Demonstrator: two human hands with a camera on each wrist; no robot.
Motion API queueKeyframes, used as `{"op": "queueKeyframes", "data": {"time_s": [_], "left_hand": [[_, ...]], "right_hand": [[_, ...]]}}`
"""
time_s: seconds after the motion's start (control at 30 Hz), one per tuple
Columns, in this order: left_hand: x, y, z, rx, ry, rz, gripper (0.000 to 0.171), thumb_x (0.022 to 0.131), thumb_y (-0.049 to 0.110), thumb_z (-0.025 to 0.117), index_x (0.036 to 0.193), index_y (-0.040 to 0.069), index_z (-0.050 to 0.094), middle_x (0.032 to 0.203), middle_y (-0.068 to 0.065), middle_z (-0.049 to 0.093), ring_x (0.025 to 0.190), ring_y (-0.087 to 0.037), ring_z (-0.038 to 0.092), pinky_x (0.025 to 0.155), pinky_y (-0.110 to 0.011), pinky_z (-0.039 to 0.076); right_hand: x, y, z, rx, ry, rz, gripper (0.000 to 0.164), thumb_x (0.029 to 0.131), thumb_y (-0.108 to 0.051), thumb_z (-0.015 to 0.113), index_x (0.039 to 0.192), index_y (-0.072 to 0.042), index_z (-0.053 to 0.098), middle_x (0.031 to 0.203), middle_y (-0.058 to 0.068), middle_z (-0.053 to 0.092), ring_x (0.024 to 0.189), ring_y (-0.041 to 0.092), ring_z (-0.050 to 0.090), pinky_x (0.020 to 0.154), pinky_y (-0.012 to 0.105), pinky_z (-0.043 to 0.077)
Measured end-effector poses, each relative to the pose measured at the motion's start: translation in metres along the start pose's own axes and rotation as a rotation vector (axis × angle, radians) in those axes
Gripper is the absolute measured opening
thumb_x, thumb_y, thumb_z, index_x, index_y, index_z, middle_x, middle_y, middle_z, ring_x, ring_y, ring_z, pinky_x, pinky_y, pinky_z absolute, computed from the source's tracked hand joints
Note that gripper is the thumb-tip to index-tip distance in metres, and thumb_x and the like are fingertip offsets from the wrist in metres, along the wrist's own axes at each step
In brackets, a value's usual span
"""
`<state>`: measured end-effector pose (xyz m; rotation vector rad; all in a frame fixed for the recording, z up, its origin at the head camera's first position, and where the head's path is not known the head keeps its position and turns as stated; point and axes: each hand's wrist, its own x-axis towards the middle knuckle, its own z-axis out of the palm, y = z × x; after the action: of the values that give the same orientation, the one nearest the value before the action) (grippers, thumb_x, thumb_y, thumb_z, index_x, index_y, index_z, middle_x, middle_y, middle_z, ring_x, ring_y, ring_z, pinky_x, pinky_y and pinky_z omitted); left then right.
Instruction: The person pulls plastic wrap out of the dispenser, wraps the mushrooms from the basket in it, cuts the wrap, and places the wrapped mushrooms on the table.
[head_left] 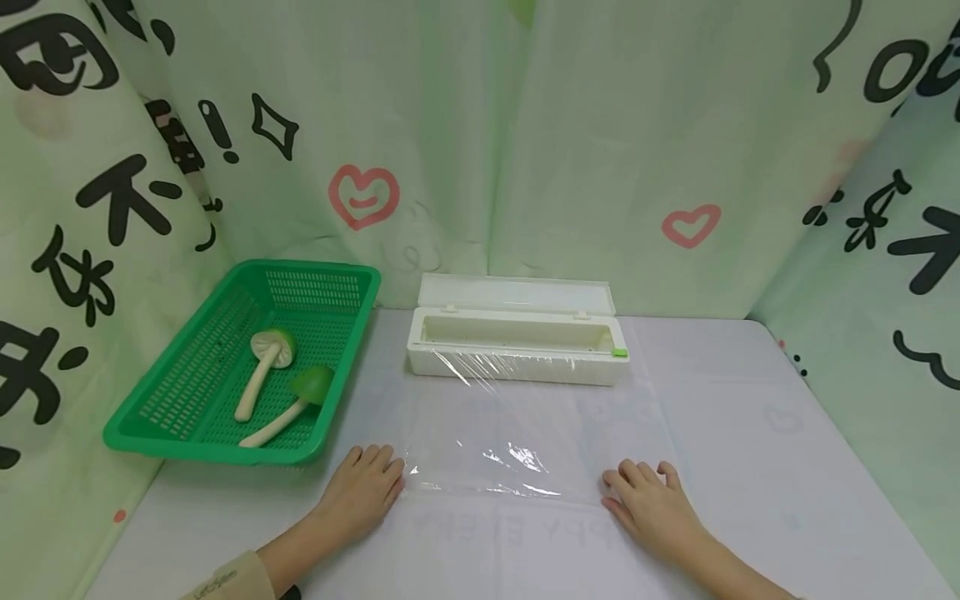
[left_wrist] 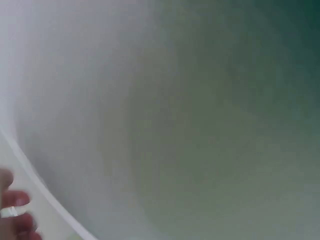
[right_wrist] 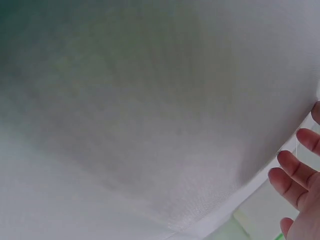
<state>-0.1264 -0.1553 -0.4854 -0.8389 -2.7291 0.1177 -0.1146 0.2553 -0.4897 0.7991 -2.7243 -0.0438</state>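
A clear sheet of plastic wrap (head_left: 517, 454) runs out of a white wrap dispenser (head_left: 517, 371) and lies stretched toward me over the table. At its near left corner my left hand (head_left: 365, 485) pinches the edge, fingers bent; in the left wrist view only its fingertips (left_wrist: 20, 200) show. My right hand (head_left: 651, 502) holds the near right corner between thumb and forefinger. Its other fingers (right_wrist: 295, 172) are spread and lightly bent in the right wrist view. The dispenser's lid (head_left: 517, 294) is raised at the back, and a small green piece (head_left: 619, 352) sits at its right end.
A green plastic basket (head_left: 202, 450) stands at the left, holding two toy mushrooms with green caps, one mushroom (head_left: 262, 375) behind the other mushroom (head_left: 296, 408). A pale green curtain (head_left: 450, 125) with printed characters and hearts encloses the white-covered table (head_left: 750, 417).
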Motion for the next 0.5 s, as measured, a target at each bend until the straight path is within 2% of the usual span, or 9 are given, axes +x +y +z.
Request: {"op": "queueKeyframes", "data": {"time_s": [0.07, 0.17, 0.27, 0.37, 0.43, 0.5], "left_hand": [[0.000, 0.000, -0.004, 0.016, 0.062, 0.023, 0.014, 0.091, 0.027, 0.049, 0.086, 0.013, 0.051, 0.077, 0.000, 0.039, 0.071, -0.017, 0.040, 0.067, -0.032, 0.035], [0.004, -0.001, -0.017, 0.014, 0.225, 0.064, 0.026, 0.097, 0.026, 0.033, 0.088, 0.011, 0.053, 0.078, -0.002, 0.043, 0.069, -0.018, 0.042, 0.065, -0.033, 0.036], [0.013, -0.009, -0.044, 0.015, 0.438, 0.071, 0.040, 0.099, 0.026, 0.021, 0.085, 0.008, 0.054, 0.075, -0.004, 0.047, 0.067, -0.021, 0.045, 0.064, -0.035, 0.038], [0.023, -0.030, -0.074, 0.021, 0.607, 0.008, 0.038, 0.098, 0.025, 0.025, 0.086, 0.005, 0.055, 0.074, -0.008, 0.050, 0.065, -0.026, 0.047, 0.062, -0.039, 0.039], [0.027, -0.050, -0.087, 0.020, 0.649, -0.056, 0.035, 0.096, 0.024, 0.031, 0.090, 0.002, 0.056, 0.076, -0.011, 0.051, 0.066, -0.029, 0.047, 0.062, -0.042, 0.039], [0.027, -0.070, -0.092, 0.022, 0.625, -0.125, 0.032, 0.093, 0.023, 0.036, 0.096, 0.000, 0.057, 0.082, -0.015, 0.052, 0.070, -0.033, 0.048, 0.065, -0.045, 0.039]], "right_hand": [[0.000, 0.000, 0.001, -0.004, -0.014, 0.006, 0.027, 0.077, -0.032, 0.067, 0.097, -0.017, 0.057, 0.084, -0.005, 0.047, 0.075, 0.013, 0.046, 0.075, 0.048, 0.034], [0.000, 0.000, 0.002, -0.007, -0.032, 0.012, 0.027, 0.078, -0.032, 0.067, 0.098, -0.019, 0.057, 0.085, -0.005, 0.046, 0.076, 0.013, 0.046, 0.076, 0.048, 0.033], [0.000, 0.000, 0.002, -0.004, -0.039, 0.014, 0.025, 0.079, -0.033, 0.066, 0.098, -0.020, 0.056, 0.085, -0.006, 0.045, 0.076, 0.013, 0.045, 0.076, 0.047, 0.033], [0.000, -0.001, 0.001, 0.003, -0.028, 0.010, 0.024, 0.079, -0.031, 0.066, 0.097, -0.019, 0.056, 0.084, -0.006, 0.044, 0.075, 0.013, 0.044, 0.076, 0.048, 0.033], [0.000, -0.001, 0.001, 0.006, -0.022, 0.006, 0.024, 0.079, -0.031, 0.066, 0.097, -0.019, 0.055, 0.084, -0.006, 0.044, 0.075, 0.013, 0.044, 0.076, 0.048, 0.033], [0.000, -0.002, 0.001, 0.007, -0.023, 0.004, 0.024, 0.079, -0.030, 0.066, 0.098, -0.019, 0.055, 0.084, -0.006, 0.044, 0.075, 0.013, 0.044, 0.076, 0.048, 0.034]]}}
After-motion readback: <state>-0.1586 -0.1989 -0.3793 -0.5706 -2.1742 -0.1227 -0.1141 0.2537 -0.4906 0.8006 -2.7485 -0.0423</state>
